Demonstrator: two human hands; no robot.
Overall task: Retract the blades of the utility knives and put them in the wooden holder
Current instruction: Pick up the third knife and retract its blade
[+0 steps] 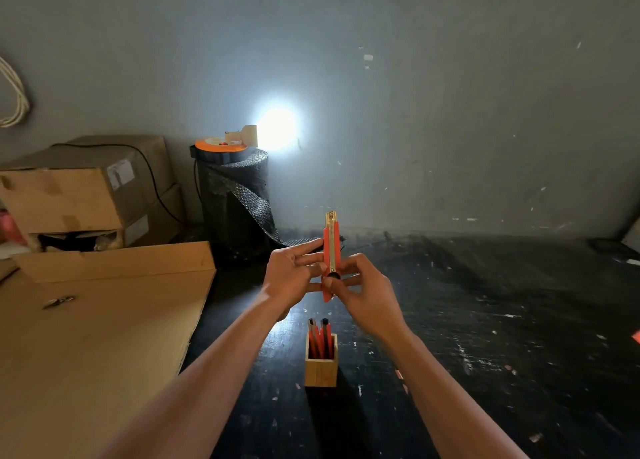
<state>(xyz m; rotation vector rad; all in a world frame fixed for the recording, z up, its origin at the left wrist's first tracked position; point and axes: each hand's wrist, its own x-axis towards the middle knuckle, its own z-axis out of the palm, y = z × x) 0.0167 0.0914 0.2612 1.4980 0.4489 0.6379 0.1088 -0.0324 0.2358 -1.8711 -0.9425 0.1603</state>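
An orange utility knife (330, 240) stands upright in the air above the dark table, its metal tip pointing up and away from me. My left hand (294, 275) grips its left side with fingertips on the body. My right hand (363, 289) holds its lower end, thumb by the black slider. Below my hands a square wooden holder (320, 368) stands on the table, with several orange knives (320, 337) upright inside it.
A large flat cardboard sheet (97, 337) covers the table's left side. Stacked cardboard boxes (83, 195) sit at the back left. A dark mesh roll (235, 199) with an orange-topped lamp (221, 145) stands against the grey wall. The black scuffed table (485, 320) stretches right.
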